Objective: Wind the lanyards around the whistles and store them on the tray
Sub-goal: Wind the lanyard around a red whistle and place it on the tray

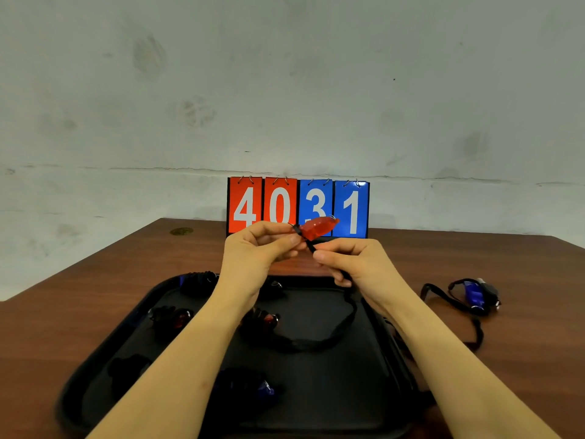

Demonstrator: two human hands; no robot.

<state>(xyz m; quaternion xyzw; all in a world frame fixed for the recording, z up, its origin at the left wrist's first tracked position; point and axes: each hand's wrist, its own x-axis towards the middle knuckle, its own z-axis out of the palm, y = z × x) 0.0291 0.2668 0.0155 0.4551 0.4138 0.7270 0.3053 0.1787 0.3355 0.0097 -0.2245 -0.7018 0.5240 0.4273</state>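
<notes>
Winding a red whistle's lanyard above the tray.

From my head camera: my left hand (262, 245) is pinching the red whistle (318, 227) by its mouthpiece end, held over the black tray (104, 353) — my right hand (351, 264) is gripping its black lanyard (319, 342), which is drooping onto the tray among wound whistles. A blue whistle (474, 296) is lying unwound on the table (522, 274), right of the tray.

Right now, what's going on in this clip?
A person is winding a black lanyard around a red whistle. The left hand pinches the whistle above a black tray while the right hand feeds the cord. Several wound whistles already lie on the tray; a blue whistle waits unwound on the table.
</notes>
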